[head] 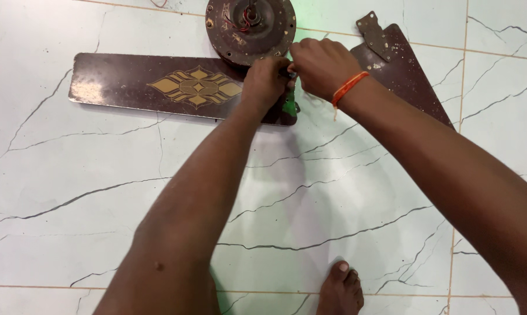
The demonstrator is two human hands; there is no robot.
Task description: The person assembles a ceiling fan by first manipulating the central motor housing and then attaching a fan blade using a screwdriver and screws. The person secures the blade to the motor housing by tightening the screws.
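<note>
My left hand (265, 83) and right hand (321, 65) meeting at a brown fan blade's (158, 84) end, gripping a dark tool (288, 73), fan motor (250, 28) at the tiled floor's (88, 192) top edge

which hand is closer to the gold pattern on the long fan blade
Left. The left hand sits just right of the gold pattern on the blade; the right hand is farther right, beyond the left.
</note>
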